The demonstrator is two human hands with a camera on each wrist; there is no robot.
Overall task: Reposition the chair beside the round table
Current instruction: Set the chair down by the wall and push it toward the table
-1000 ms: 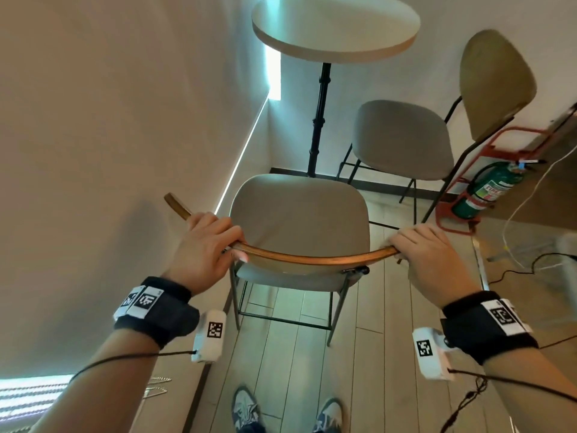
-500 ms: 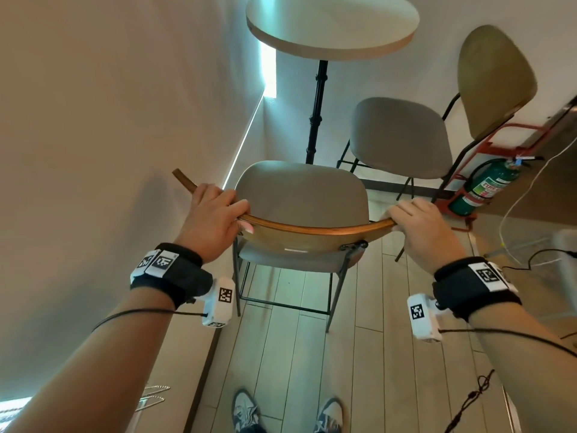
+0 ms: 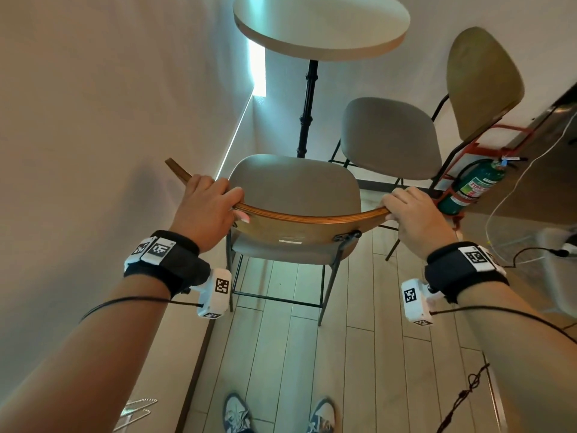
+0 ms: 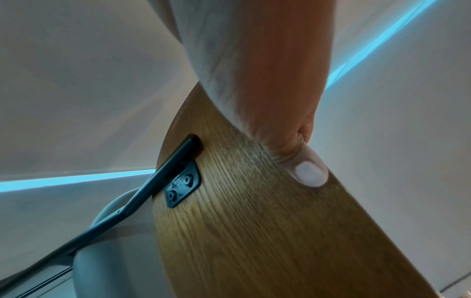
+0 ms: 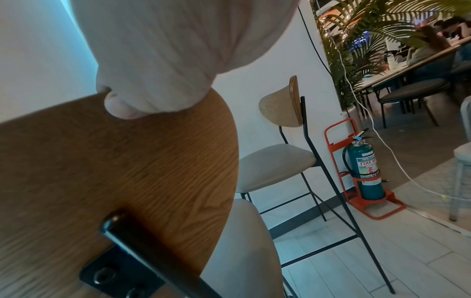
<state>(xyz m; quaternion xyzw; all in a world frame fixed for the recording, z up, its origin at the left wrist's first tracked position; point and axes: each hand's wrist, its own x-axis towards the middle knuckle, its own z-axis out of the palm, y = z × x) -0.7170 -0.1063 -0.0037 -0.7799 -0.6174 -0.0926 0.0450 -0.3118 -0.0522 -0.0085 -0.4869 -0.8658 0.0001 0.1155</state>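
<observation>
1. Since a second ago, both arms have stretched out and the chair [image 3: 293, 195] has gone forward with them, its grey seat now closer to the black post of the round table [image 3: 321, 26].
2. Only one holder with something in it shows: an orange-red floor stand [image 5: 336, 157] at about 3 o'clock from the chair, with a green fire extinguisher [image 3: 471, 187] upright inside its frame.
3. From the head camera, the chair stands at 12 o'clock, straight ahead of the person's shoes [image 3: 237, 414], with the table top beyond and above it.
4. Its curved wooden backrest [image 3: 312, 218] runs across between the two hands.
5. Left hand [image 3: 206, 210] is clenched over the backrest's left end: fingers wrap the top edge, and the left wrist camera shows the thumb [image 4: 309, 171] pressed flat on the rear wood.
6. Right hand [image 3: 418, 218] grasps the right end the same way, fingers over the edge, thumb [image 5: 119, 108] on the back face.
7. A second chair [image 3: 390, 139] stands at 1 o'clock, beside the table and apart from the held one.
8. White and black cables [image 3: 505, 214] lie at 3 o'clock.
</observation>
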